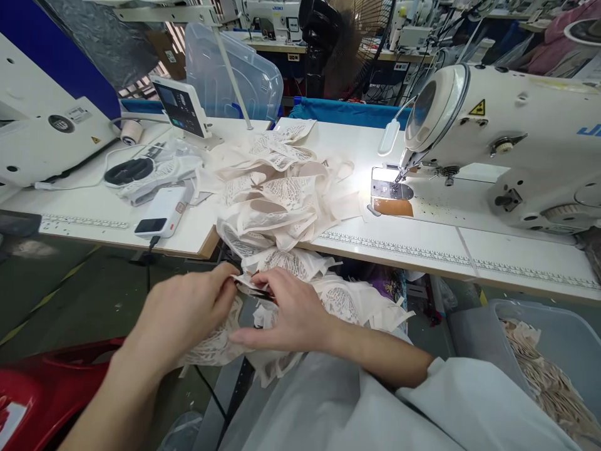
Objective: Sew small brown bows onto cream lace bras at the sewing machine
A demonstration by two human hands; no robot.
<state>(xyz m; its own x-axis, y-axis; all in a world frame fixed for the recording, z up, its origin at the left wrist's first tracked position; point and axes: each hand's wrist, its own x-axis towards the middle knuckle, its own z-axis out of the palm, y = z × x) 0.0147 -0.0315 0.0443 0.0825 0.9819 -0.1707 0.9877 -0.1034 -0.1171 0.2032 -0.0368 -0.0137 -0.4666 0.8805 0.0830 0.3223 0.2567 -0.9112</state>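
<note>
A long heap of cream lace garment pieces (277, 194) spills from the white table (422, 241) down onto my lap. My left hand (188, 313) is closed, pinching a small lace piece (248, 286) at the lap end of the heap. My right hand (293, 313) is closed on the same piece from the other side, and something small and dark shows between its fingers. Both hands meet just below the table's front edge. A white sewing machine (507, 138) stands at the right, its lamp lighting the needle plate (389, 191).
A grey bin (563, 338) with cut lace strips stands at the lower right. A control panel (181, 109), a white device (162, 213) and a second machine (42, 138) occupy the left of the table. A red stool (51, 382) sits at the lower left.
</note>
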